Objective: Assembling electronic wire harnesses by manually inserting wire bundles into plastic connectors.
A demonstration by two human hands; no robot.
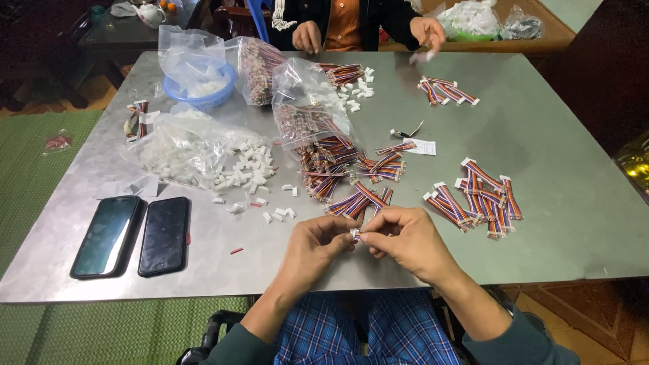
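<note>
Now | left hand (312, 245), right hand (404, 238): both pinch small white connector (355, 234) | striped multicolour wires; mostly hidden

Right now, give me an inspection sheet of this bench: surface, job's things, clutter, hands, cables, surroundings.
Surface: grey metal table, scuffed.
Job's things: small white connector pinched between both hands, with a multicoloured wire bundle running up from it.
Clutter: loose white connectors spilling from a clear bag; blue bowl; two dark phones at the near left edge.
Hands: left hand and right hand meet fingertip to fingertip at the connector.
Cables: finished harnesses piled on the right; more at the far side.
Surroundings: another person's hands across the table; green mat on the floor to the left.
</note>
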